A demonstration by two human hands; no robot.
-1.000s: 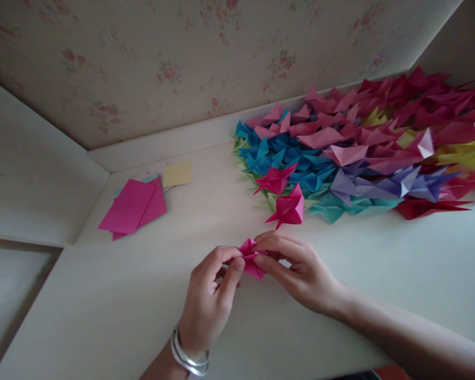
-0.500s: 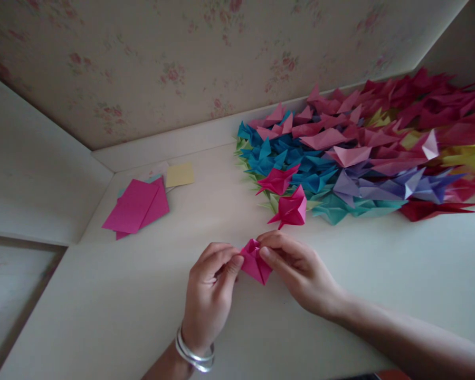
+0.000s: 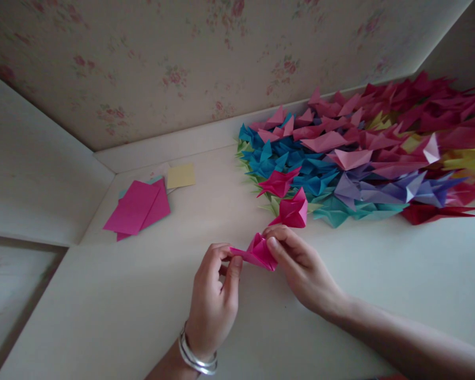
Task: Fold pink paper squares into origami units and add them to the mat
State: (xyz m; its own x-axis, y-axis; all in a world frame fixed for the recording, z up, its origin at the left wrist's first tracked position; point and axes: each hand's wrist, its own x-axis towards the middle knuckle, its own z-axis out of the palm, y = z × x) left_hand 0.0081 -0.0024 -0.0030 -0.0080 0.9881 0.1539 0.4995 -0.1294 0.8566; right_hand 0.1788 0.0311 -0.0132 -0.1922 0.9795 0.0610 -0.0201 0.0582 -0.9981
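Between my two hands, over the white tabletop (image 3: 142, 311), is a partly folded piece of pink origami paper (image 3: 261, 252). My left hand (image 3: 217, 287) pinches a thin pointed flap at its left end between thumb and fingers. On the other side, my right hand (image 3: 301, 266) grips the body of the fold near its upper right edge. Two finished pink origami pieces, one (image 3: 294, 208) just beyond my right fingers and another (image 3: 279, 182) behind it, rest at the front of a large heap. My fingertips hide parts of the paper.
The heap of folded origami pieces (image 3: 324, 141) in many colours spreads along the wall to the right. On the left lie flat pink paper sheets (image 3: 132, 208) and a small yellow sheet (image 3: 181, 175). A floral wall (image 3: 142, 68) bounds the back, a white panel (image 3: 35, 158) the left.
My left hand has drawn a pointed flap out to the left, so the compact pink fold is now longer and turned. My right hand stays on its right side.
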